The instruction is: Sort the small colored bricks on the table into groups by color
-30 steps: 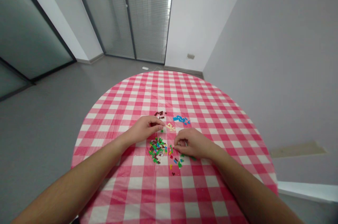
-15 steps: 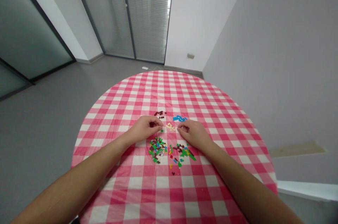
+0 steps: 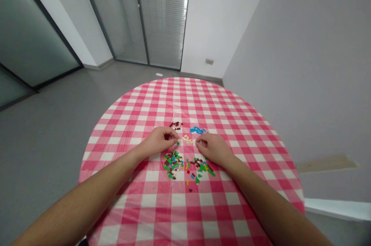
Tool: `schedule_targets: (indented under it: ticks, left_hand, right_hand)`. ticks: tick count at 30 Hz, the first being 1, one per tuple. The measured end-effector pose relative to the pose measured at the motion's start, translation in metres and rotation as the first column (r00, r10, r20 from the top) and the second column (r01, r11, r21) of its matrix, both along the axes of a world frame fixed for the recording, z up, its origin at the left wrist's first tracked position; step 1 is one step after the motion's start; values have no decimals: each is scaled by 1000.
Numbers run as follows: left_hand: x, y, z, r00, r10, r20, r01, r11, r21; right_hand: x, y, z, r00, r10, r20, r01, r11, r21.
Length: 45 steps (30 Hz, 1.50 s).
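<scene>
The left hand point(image 3: 158, 141) and the right hand point(image 3: 213, 148) are both resting low over the table, curling inward with their fingers drawn toward the thumbs. Neither is lying open, but the fingers hide whatever may be between them, so I cannot tell whether either hand is gripping a piece.

The pale yellow bricks point(image 3: 188, 139) are lying between the two hands, with the right hand's fingertips point(image 3: 198, 142) just beside them. The left hand's fingertips point(image 3: 176, 135) are stopping a little to their left, near a lone green brick point(image 3: 177, 143).

The other small plastic bricks are lying in groups around the pale yellow bricks on a red-and-white gingham tablecloth point(image 3: 237, 130). The blue bricks point(image 3: 198, 130) are sitting just beyond them and to the right, and the dark brown bricks point(image 3: 176, 125) are sitting beyond them and to the left. A dense mixed pile point(image 3: 172, 164) of green, brown, blue and white bricks is lying nearer the person, below and left of them. A looser spread of green, red, yellow and brown bricks point(image 3: 199, 169) is lying below and right of them, under the right hand. A single dark brick point(image 3: 190, 190) is lying farther toward the person, apart from that spread.
</scene>
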<state>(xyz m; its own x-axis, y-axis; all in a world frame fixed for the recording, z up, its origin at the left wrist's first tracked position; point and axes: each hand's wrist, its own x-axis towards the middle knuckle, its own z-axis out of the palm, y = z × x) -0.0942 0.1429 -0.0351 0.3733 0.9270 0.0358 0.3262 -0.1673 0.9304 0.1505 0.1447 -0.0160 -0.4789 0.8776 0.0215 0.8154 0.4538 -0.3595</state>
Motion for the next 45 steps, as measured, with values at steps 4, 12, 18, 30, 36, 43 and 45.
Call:
schedule_targets:
  ticks: [4, 12, 18, 30, 36, 43, 45]
  left_hand:
    - [1, 0, 0, 1000, 6, 18, -5, 1000, -6]
    - [6, -6, 5, 991, -69, 112, 73, 997, -37]
    - [15, -15, 4, 970, -122, 208, 142, 986, -85]
    - [17, -16, 2, 956, -146, 255, 171, 982, -80]
    - [9, -7, 6, 994, 12, 108, -12, 1000, -2]
    - [0, 1, 5, 995, 97, -23, -95, 993, 76]
    - [0, 1, 5, 996, 86, -32, -83, 993, 80]
  right_hand:
    - [0, -1, 0, 1000, 21, -10, -21, 1000, 21]
    - [-2, -6, -4, 954, 174, -243, -126, 972, 200]
    - [-8, -14, -6, 869, 418, -265, -308, 876, 371]
    - [-9, -15, -5, 865, 439, -243, -357, 878, 318]
    - [-8, -10, -3, 969, 206, -133, -185, 970, 156]
    - [-8, -5, -4, 989, 147, -16, -145, 986, 79]
    - [-9, -5, -5, 988, 154, -1, -154, 985, 77]
